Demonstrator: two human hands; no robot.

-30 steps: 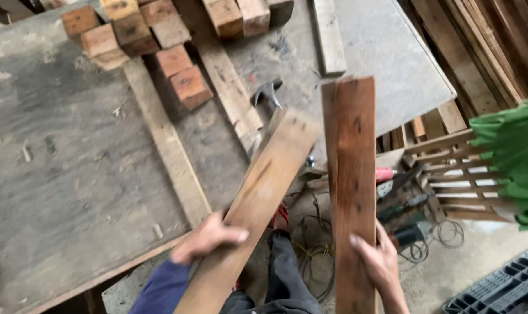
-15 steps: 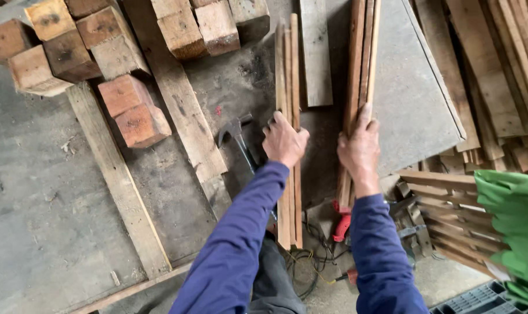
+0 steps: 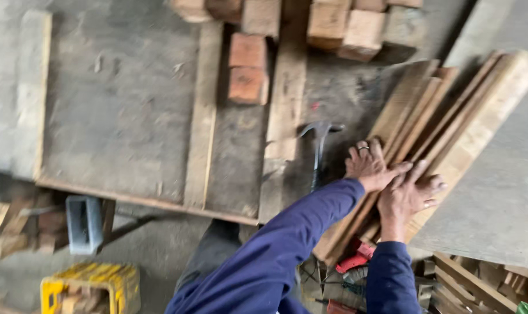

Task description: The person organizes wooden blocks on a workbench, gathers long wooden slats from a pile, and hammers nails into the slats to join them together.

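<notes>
At the right of the frame, the left hand (image 3: 367,167) and right hand (image 3: 404,195) press open fingers flat on the slanted wooden planks (image 3: 450,125) beside a hammer (image 3: 319,145) on the bench (image 3: 118,116).

You are now pressing both hands flat on the wooden slats (image 3: 444,128), which are lying together in one slanted bundle on the workbench (image 3: 118,116) instead of standing apart in separate grips. Your left hand (image 3: 368,166) and right hand (image 3: 406,195) are touching, side by side.
</notes>
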